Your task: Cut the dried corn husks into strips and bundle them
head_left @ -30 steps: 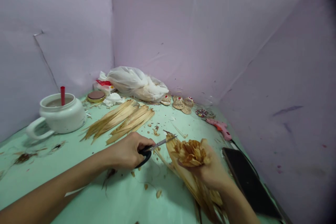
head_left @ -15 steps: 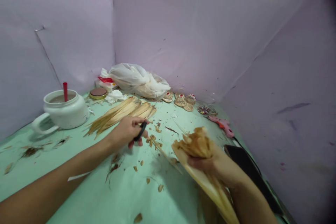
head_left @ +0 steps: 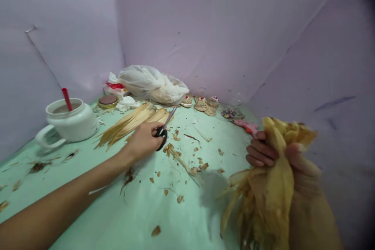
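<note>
My left hand (head_left: 146,138) is closed on the black handles of a pair of scissors (head_left: 169,119), low over the table, blades pointing away to the back. Beside it lies a spread of pale dried husks (head_left: 120,127). On the right, my right hand (head_left: 301,164) grips a bundle of dried husks (head_left: 271,187) round its gathered neck, raised above the table. Its cut, brownish top sticks up past the fingers, and the long loose strips hang down below.
A white mug (head_left: 73,123) with a red stick stands at left. Along the back lie a round tin (head_left: 108,100), a white plastic bag (head_left: 152,84), small woven slippers (head_left: 205,105) and a pink glue gun (head_left: 246,125). Husk scraps (head_left: 180,199) litter the green tabletop (head_left: 123,222).
The husk bundle in my right hand has moved up and right, and turned so its strips hang toward me. The scissors' blades now show, pointing away from me.
</note>
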`<state>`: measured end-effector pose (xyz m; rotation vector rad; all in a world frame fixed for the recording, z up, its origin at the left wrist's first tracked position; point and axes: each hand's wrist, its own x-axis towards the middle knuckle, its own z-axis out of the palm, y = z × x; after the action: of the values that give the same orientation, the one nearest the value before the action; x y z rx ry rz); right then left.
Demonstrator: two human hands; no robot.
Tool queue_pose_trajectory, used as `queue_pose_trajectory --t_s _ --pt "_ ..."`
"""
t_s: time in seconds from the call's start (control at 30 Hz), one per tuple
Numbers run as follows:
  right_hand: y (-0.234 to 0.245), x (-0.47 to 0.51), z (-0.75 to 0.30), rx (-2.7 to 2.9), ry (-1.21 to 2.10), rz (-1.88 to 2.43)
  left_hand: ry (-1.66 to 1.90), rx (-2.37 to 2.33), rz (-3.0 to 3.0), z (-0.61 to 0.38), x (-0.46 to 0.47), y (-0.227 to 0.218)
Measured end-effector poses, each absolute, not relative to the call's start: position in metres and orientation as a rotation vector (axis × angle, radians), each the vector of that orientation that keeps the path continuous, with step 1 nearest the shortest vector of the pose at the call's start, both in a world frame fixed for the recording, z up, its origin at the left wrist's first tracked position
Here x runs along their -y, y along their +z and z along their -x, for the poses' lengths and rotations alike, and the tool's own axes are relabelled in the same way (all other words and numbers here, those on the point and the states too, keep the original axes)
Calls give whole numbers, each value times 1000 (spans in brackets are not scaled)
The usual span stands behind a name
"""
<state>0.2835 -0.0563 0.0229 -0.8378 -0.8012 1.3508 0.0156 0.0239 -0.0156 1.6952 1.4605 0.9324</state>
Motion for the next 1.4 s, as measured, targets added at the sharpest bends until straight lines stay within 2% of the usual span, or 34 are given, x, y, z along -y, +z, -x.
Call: queue_pose_trajectory --t_s 0.07,0.13,0.23,0.37,0.5,0.7,0.8,0.9,1.0,1.13,1.2,1.27,1.4 --pt "19 60 -288 742 1286 864 842 -1550 -1965 -41 -15 -19" --pt "15 63 -296 708 1253 863 588 -1586 -2195 -72 4 -22" --pt "11 68 -318 823 1375 651 320 -1431 -2450 -125 41 -29" --pt "8 71 -345 1181 1569 196 433 -1303 -2630 -186 69 -51" --pt "9 74 -344 1193 1504 352 441 -1331 -2720 -221 48 -66" --pt "10 75 -329 1177 1491 377 445 -1857 -2655 -176 -9 -61" --pt "10 74 -323 1183 1487 405 332 -2115 -2566 -122 -9 -55" --pt "11 74 -315 1208 1508 405 169 -2168 -2605 -74 10 -41" --pt "10 75 -308 1185 1549 416 98 -2043 -2575 -50 18 -23" --pt "5 76 -303 1114 1582 500 415 -1544 -2609 -70 -21 -11" --pt "3 75 -302 1066 1573 516 452 -1317 -2643 -94 -53 -13" --pt "1 73 -303 1036 1560 529 395 -1127 -2670 -118 -80 -16" --pt "1 70 -308 1011 1524 511 59 -787 -2712 -137 -100 -14"
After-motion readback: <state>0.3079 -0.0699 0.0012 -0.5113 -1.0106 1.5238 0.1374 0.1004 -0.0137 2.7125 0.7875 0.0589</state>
